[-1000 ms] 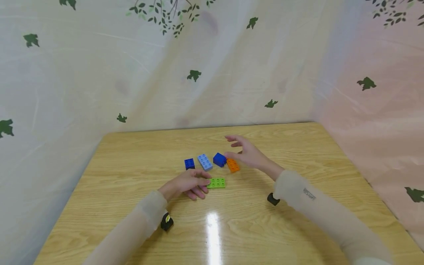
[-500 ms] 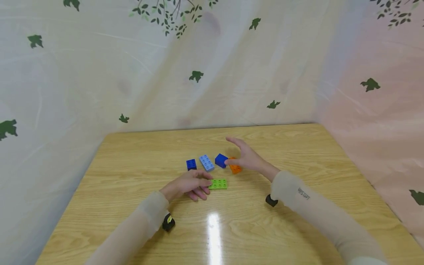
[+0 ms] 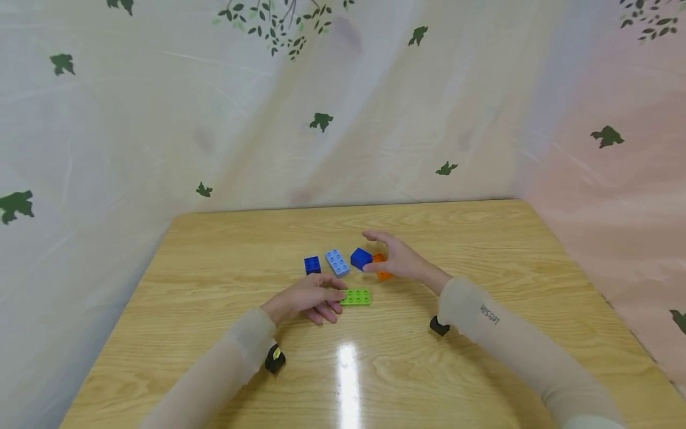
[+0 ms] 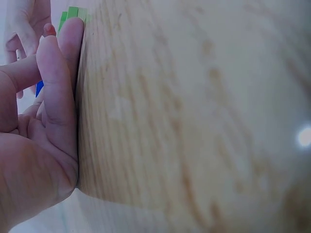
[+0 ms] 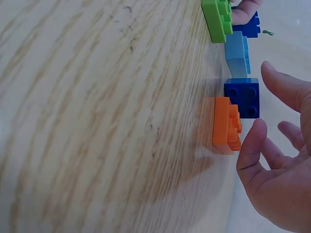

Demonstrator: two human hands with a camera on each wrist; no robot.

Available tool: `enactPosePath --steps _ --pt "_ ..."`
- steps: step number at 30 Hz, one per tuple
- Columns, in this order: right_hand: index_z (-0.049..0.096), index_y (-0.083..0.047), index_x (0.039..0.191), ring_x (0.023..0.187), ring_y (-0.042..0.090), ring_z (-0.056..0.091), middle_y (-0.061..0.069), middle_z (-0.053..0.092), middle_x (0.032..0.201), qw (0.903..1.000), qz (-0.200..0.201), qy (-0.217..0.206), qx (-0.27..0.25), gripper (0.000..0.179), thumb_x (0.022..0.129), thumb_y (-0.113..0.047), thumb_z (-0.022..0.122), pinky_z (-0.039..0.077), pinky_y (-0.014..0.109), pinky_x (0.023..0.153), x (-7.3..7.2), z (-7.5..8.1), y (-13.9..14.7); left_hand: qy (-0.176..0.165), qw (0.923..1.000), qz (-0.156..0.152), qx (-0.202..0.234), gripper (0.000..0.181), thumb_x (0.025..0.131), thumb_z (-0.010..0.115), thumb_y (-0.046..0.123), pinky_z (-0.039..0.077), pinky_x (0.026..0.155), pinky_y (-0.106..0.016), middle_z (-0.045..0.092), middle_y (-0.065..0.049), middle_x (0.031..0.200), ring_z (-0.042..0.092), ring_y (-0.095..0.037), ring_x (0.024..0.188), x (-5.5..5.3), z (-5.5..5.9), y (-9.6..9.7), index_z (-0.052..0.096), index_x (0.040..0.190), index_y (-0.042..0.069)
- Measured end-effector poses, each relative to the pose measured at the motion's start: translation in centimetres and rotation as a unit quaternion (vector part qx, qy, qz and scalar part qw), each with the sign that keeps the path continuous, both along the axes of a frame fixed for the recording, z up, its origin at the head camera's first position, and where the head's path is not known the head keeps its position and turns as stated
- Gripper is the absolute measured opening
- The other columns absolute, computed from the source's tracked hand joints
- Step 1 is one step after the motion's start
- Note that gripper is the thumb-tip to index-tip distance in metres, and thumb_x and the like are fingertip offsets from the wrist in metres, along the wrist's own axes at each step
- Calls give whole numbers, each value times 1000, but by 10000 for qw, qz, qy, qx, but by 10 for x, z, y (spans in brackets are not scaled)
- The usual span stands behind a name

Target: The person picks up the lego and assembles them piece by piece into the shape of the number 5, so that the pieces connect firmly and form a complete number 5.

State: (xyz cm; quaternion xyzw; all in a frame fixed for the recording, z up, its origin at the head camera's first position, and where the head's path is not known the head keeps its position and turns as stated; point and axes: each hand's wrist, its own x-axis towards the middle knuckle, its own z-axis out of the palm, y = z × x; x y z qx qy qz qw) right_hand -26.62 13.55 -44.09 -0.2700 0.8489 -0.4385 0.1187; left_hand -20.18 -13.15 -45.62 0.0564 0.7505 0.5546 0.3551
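My left hand (image 3: 302, 297) rests on the table with loosely bent fingers, thumb tip over the left end of a lime green toy building brick (image 3: 358, 297). In the left wrist view its fingertips are right beside that brick (image 4: 72, 12). My right hand (image 3: 404, 259) is spread around a blue brick (image 3: 361, 258), with gaps between fingers and brick in the right wrist view. This blue brick (image 5: 242, 97) lies on its side, studs facing sideways. An orange brick (image 5: 223, 125) sits close beside it, partly covered by my right hand in the head view.
Left of the blue brick lie a light blue brick (image 3: 337, 263) and a dark blue brick (image 3: 312, 264). All are on a wooden table (image 3: 241, 244). A leaf-patterned cloth (image 3: 257, 149) hangs behind the table's far edge.
My right hand has come lower and nearer the blue brick, covering more of the orange one, with its fingers slightly closer together. My left hand has stayed by the green brick.
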Motion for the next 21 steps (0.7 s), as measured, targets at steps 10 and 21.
enactPosePath --steps 10,21 --pt "43 -4 152 139 34 43 15 53 147 9995 12 -295 122 73 91 -18 80 29 55 118 0 -1 -3 12 9999 -10 114 39 101 65 29 60 59 -32 73 -14 97 74 -24 77 1 0 -1 58 134 10" --pt "49 -2 147 136 34 47 15 54 146 9995 166 -224 151 66 91 -14 79 35 52 115 -2 -1 -9 -88 9999 32 94 37 100 65 29 60 59 -32 74 -14 97 74 -24 76 1 2 0 60 132 10"
